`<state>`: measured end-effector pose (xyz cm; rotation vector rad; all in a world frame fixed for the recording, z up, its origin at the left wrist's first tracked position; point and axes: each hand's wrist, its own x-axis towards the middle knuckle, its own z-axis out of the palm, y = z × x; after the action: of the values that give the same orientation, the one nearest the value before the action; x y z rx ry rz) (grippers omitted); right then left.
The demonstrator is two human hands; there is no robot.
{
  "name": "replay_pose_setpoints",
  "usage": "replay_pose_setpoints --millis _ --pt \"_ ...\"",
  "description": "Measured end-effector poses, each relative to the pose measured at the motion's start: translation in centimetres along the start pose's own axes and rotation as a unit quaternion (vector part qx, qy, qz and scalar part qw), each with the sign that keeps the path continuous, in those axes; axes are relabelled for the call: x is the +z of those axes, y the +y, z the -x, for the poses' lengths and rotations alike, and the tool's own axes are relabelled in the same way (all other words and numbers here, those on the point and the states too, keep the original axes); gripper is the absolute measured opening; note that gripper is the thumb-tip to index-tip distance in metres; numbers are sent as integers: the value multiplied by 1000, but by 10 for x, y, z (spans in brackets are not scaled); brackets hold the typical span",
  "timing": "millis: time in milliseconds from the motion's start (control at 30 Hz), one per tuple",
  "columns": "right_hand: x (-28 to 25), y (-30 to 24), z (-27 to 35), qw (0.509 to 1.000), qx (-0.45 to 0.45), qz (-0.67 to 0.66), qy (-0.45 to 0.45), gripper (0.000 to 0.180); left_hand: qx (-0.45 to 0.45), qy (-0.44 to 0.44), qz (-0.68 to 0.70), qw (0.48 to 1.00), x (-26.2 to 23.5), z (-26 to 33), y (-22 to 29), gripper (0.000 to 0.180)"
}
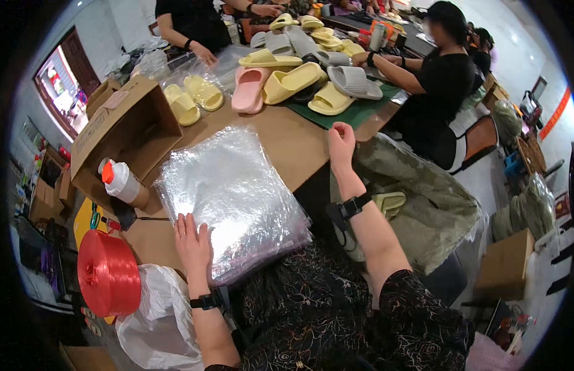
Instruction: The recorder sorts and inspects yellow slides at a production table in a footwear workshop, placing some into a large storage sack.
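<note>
A thick stack of clear plastic bags point(237, 185) lies on the brown table in front of me. My left hand point(192, 244) rests on its left edge, fingers stretched out flat. Above the table's right edge, my right hand point(342, 145) is raised with its fingers curled in, and nothing shows in them. Just beyond it lie a yellow slipper point(331, 99) and a grey slipper point(354, 82). A pink slipper point(249, 91) sits farther left, in front of a heap of yellow and grey slippers. A pair in clear plastic includes this yellow slipper point(203, 93).
An open cardboard box point(129, 127) stands on its side at left, beside a white bottle with an orange cap point(123, 182). Red twine point(109, 273) is nearer me. At right hangs an open sack point(429, 204) holding slippers. Co-workers point(444, 93) work across the table.
</note>
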<state>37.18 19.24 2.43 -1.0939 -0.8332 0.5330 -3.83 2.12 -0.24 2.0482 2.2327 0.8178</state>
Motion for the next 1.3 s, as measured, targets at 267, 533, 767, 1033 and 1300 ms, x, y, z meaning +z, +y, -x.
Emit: replay_pose_setpoints --millis 267,533,767,1033,1300 --pt "108 20 -75 942 -140 211 -219 39 -32 -16 4 999 -17 1 21 57" --pt "162 68 -144 881 -140 337 -301 68 -26 2 19 999 -14 3 22 57" --pt "152 35 -94 843 -99 419 -323 36 -16 14 37 999 -15 4 19 60" --pt "126 -37 -57 927 -198 190 -254 30 -19 15 36 999 -11 3 15 63" --pt "126 -140 -4 941 -112 27 -320 24 -27 28 25 999 -2 2 10 66"
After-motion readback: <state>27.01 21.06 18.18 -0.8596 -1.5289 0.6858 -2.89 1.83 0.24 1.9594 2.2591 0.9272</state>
